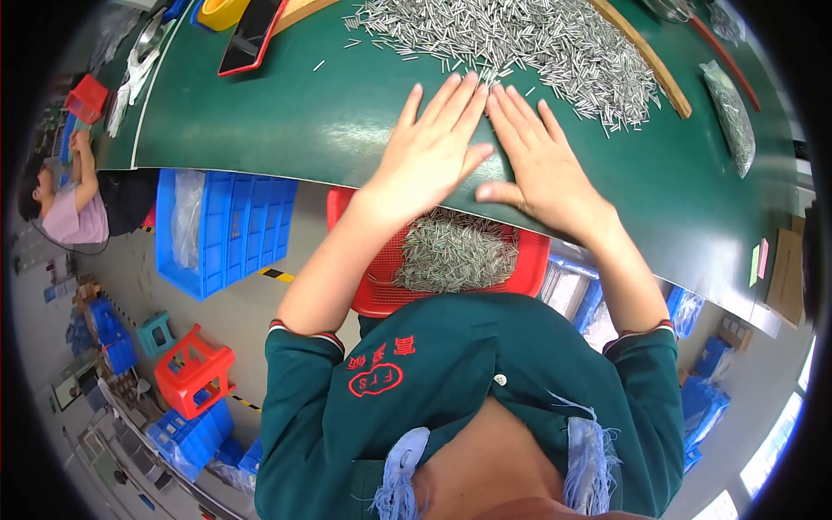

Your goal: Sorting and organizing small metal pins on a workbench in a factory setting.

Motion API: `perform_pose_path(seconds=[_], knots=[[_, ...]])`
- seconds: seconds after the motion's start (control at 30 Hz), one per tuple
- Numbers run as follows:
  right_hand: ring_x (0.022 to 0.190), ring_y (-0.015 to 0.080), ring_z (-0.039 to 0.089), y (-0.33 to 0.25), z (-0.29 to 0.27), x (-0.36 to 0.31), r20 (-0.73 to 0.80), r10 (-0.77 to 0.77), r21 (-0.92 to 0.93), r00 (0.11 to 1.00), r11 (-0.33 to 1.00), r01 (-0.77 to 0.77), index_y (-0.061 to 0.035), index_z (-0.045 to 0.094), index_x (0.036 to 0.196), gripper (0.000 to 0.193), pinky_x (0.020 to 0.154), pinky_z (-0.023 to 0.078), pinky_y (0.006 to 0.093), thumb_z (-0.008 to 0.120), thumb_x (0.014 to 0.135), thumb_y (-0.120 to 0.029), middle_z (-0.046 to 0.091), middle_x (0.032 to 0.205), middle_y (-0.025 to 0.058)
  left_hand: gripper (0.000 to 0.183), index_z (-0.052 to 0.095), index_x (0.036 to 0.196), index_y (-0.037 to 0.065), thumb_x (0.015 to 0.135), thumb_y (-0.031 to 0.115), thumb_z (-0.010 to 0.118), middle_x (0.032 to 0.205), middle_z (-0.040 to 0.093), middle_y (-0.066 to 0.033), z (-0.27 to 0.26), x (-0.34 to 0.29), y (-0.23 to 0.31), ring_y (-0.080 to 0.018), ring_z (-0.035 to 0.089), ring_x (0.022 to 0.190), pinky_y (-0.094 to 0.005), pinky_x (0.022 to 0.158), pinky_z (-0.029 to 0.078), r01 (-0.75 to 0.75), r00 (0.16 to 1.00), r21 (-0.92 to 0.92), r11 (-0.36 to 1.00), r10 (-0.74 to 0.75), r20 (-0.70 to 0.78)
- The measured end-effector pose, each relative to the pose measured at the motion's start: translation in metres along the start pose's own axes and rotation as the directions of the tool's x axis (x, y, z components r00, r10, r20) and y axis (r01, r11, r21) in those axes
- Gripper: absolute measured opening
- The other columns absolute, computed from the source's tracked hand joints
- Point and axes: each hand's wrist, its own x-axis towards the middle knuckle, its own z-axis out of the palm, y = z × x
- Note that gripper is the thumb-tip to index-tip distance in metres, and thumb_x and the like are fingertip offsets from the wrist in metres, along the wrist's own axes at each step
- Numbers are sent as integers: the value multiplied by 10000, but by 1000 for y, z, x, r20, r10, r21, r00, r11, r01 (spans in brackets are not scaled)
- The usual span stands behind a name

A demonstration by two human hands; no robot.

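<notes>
While both palms were pressed flat on the green table mat [286, 121], the left hand [431, 152] and the right hand [539, 160] were laid side by side, fingers stretched out and spread, index fingers almost touching, nothing being clamped in either. The fingertips were set at the near edge of a large heap of small metal pins [529, 43], which was spread across the far middle of the mat. Under the near edge of the table, just below the wrists, a red plastic basket [530, 269] was held on the lap, and a smaller pile of the same pins [455, 253] was gathered in it. A clear bag of pins [730, 117] was laid at the far right of the mat, and a wooden strip [652, 65] was placed beside the heap. Blue plastic crates [230, 225] were stacked under the table to the left, and a red stool [195, 371] was seen on the floor near them.
</notes>
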Motion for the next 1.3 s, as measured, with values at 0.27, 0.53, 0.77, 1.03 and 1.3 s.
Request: perform_pose_path(seconds=[0.27,0.53,0.77,1.03,1.3], knots=[[1500,294,259,-60,-5,-39,74,32,31,997,999,-35,37,315,1515,1161,1211,171,530,569,718,-769,325,1583,179,732,363,1521,30,919,350,628,1591,344,-119,-14,-64,44,-272,310,1480,-532,1188,226,148,988,-3,989,-148,31],[1450,332,355,-54,-11,-52,-42,129,214,991,970,-118,-10,338,1508,1109,1186,239,546,743,658,-596,345,1567,192,693,464,1471,72,874,334,697,1535,444,-80,-19,-77,33,-244,414,1420,-518,1160,284,177,980,-158,971,-188,-61],[1461,320,332,-50,-17,-70,40,169,28,985,985,-170,-114,444,1484,1006,1174,245,563,706,656,-622,348,1569,179,474,608,1355,96,907,235,678,1437,551,-64,-22,-108,20,-257,477,1368,-505,1167,256,129,978,-87,988,-141,-152],[1444,317,358,-50,-16,-70,28,79,63,996,995,-81,-164,475,1470,941,1171,248,566,692,675,-618,393,1547,152,492,647,1290,128,843,311,739,1340,586,-5,-6,-84,45,-177,507,1289,-535,1126,304,-23,988,-129,991,3,-154],[1436,301,375,-53,-13,-62,-11,104,99,995,990,-102,-102,467,1463,971,1175,242,568,679,671,-625,430,1535,90,419,669,1264,130,862,234,725,1329,624,9,-13,-101,39,-167,545,1287,-514,1147,309,-52,982,-178,983,18,-187]])
